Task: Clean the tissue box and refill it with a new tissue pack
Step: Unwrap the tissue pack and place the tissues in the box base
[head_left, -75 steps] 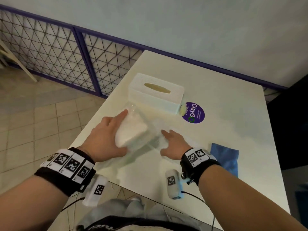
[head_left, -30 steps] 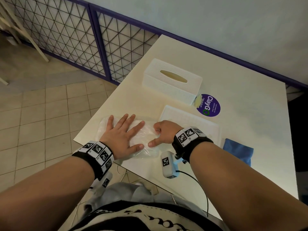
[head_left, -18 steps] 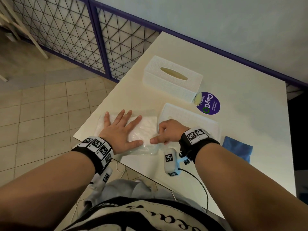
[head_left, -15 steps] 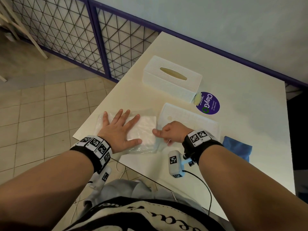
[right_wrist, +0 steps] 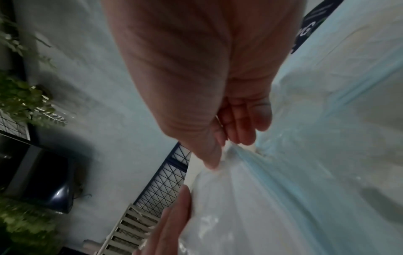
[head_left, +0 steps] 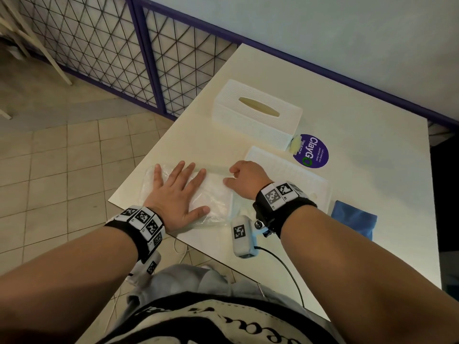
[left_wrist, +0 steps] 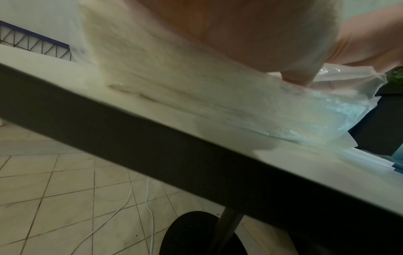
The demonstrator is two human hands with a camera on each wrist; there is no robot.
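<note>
Pressing flat, fingers spread, left hand (head_left: 177,194) on clear plastic-wrapped white tissue pack (head_left: 213,197) at near left table (head_left: 360,145) corner. Pinching wrapper's right end, right hand (head_left: 246,178). Standing farther back, white woven-textured tissue box (head_left: 258,114); just right, flat white lid (head_left: 293,170).

Right hand (right_wrist: 218,120) pinches clear wrapper (right_wrist: 250,198) (left finger (right_wrist: 170,224) alongside).
</note>
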